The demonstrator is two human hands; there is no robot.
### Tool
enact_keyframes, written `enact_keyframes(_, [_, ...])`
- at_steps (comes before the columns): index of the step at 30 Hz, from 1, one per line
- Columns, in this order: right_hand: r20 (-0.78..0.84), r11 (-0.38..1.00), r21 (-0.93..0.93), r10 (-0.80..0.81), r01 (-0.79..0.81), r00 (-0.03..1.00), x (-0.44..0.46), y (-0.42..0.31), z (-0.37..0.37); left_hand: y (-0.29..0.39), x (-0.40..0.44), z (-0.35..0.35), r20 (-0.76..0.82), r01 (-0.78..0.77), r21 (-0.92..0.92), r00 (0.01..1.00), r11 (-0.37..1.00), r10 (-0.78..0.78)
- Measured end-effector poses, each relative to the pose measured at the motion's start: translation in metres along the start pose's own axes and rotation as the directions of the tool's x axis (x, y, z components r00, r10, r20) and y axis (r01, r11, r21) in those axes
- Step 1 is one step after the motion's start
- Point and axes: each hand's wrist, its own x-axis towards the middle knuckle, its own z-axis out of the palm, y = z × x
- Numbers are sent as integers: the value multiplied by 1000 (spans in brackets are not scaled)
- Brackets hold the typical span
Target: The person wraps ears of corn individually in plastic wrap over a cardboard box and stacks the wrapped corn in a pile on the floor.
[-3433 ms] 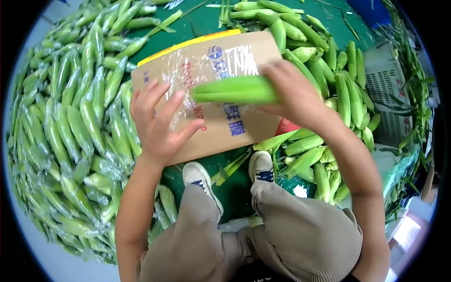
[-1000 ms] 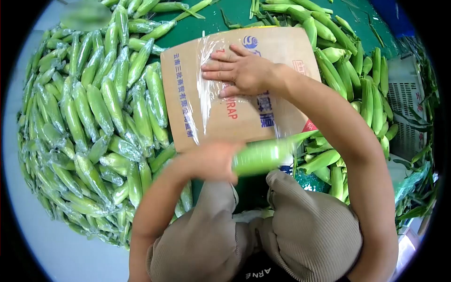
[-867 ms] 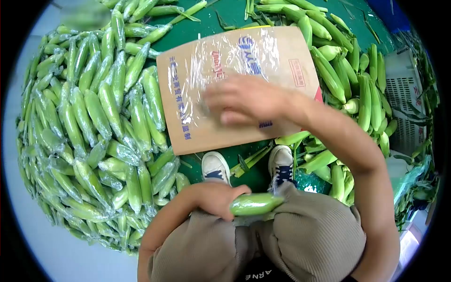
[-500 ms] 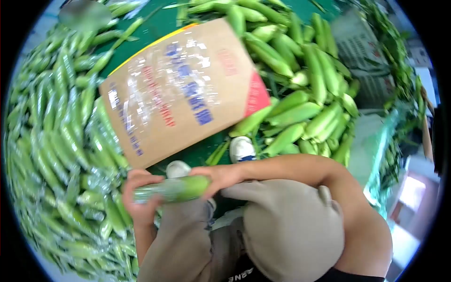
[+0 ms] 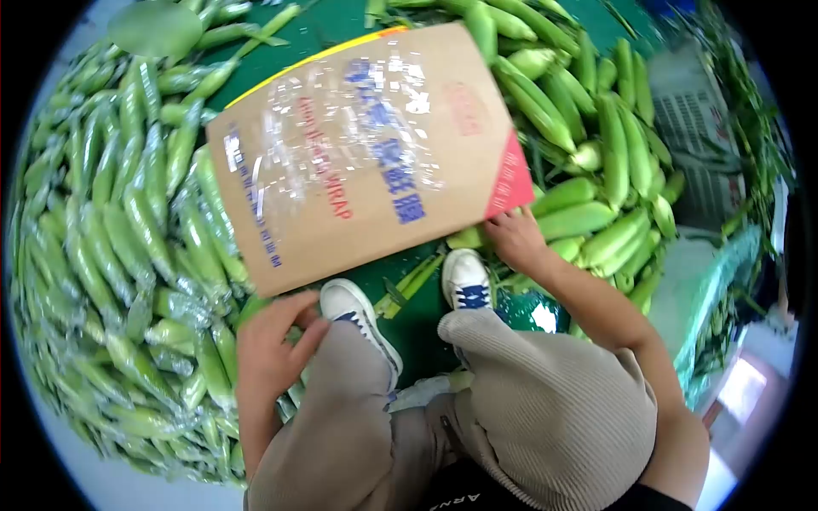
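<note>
My left hand (image 5: 277, 341) is by the left heap of film-wrapped corn (image 5: 128, 230), thumb and fingers apart. A blurred green ear lies just beyond its fingers. My right hand (image 5: 514, 240) reaches to the lower right corner of the cardboard box (image 5: 366, 230). Its fingers curl over a green ear of corn (image 5: 466, 239) that lies partly under that corner; the fingertips are partly hidden. Unwrapped corn in green husks (image 5: 588, 217) is heaped around and beyond this hand. Shiny clear film covers the printed top of the box.
Two white shoes (image 5: 362, 315) stand on the green floor (image 5: 422, 345) between the heaps. Loose husk leaves (image 5: 411, 285) lie near them. At the right are a printed sack (image 5: 699, 128), a pale green plastic sheet (image 5: 724, 272) and a strip of leaves.
The film-wrapped ear held between both hands has left them. My right hand has moved forward and right to the unwrapped corn; my left hand has stayed beside the wrapped heap and opened.
</note>
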Motion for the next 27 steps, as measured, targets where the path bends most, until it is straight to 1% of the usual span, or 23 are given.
enact_keyframes(1, [-41, 1000, -9, -21, 21, 999, -2, 5, 15, -1, 10, 2, -110, -159, -18, 982, 987, 156])
enact_keyframes(2, [-51, 998, 45, -37, 39, 998, -7, 5, 7, -6, 32, 5, -279, -266, 113, 916, 957, 288])
enact_keyframes(3, [-58, 994, 98, -44, 50, 997, -16, 5, -8, -10, 57, 6, -408, -346, 263, 806, 900, 429])
enact_keyframes(4, [-212, 975, 91, -181, 204, 960, -27, 11, -12, -6, 76, 4, -442, -340, 331, 768, 880, 463])
enact_keyframes(5, [-361, 935, 56, -308, 350, 880, -34, 18, -18, -4, 93, -1, -473, -331, 401, 724, 854, 502])
enact_keyframes(6, [-381, 861, 191, -378, 472, 844, -38, 18, -33, -7, 105, -6, -472, -341, 397, 720, 852, 508])
enact_keyframes(7, [-398, 753, 327, -440, 572, 805, -46, 16, -56, -12, 111, -6, -467, -349, 384, 726, 855, 506])
enact_keyframes(8, [-466, 667, 434, -409, 606, 785, -44, 6, -81, -17, 113, -4, -461, -356, 367, 733, 859, 500])
enact_keyframes(9, [-531, 570, 528, -357, 630, 768, -41, -14, -113, -24, 116, -1, -598, -346, 220, 691, 912, 407])
enact_keyframes(11, [-506, 835, 347, -217, 427, 835, -7, -63, -221, -36, 133, 2, -792, -395, -74, 582, 916, 187])
enact_keyframes(12, [-489, 864, 270, -258, 426, 833, 25, -73, -248, -37, 143, 0, -875, -473, -161, 475, 866, 97])
enact_keyframes(13, [-464, 887, 195, -294, 420, 836, 63, -77, -267, -37, 146, -4, -925, -456, -90, 367, 885, 95])
enact_keyframes(14, [-419, 899, 148, -320, 411, 850, 103, -81, -271, -35, 149, -8, -919, -455, 111, 291, 883, 266])
enact_keyframes(15, [-509, 870, 98, -373, 483, 776, 145, -84, -258, -29, 153, -13, -875, -439, 311, 215, 843, 434])
enact_keyframes(16, [-459, 871, 55, -412, 488, 787, 181, -90, -249, -11, 157, -20, -775, -420, 413, 304, 808, 554])
enact_keyframes(17, [-474, 826, 30, -484, 563, 735, 208, -93, -236, 13, 159, -29, -653, -406, 510, 391, 758, 649])
enact_keyframes(18, [-414, 816, 107, -482, 567, 772, 224, -97, -222, 25, 162, -32, -520, -392, 598, 473, 699, 711])
enact_keyframes(21, [-396, 768, 338, -407, 543, 823, 219, -76, -196, 10, 195, -30, -357, -433, 488, 693, 758, 626])
enact_keyframes(23, [-557, 710, 421, -288, 564, 779, 166, -48, -200, 8, 201, -31, -299, -359, 517, 775, 777, 556])
enact_keyframes(24, [-532, 753, 397, -277, 525, 800, 135, -25, -197, 8, 202, -33, -264, -331, 538, 807, 775, 528])
enact_keyframes(25, [-512, 797, 370, -254, 478, 820, 110, -11, -193, 6, 202, -33, -280, -317, 518, 815, 795, 508])
enact_keyframes(26, [-359, 860, 300, -300, 414, 884, 96, -13, -188, 6, 202, -32, -291, -310, 499, 820, 809, 493])
enact_keyframes(27, [-193, 912, 218, -310, 348, 931, 83, -12, -180, 9, 202, -29, -293, -311, 480, 824, 820, 484])
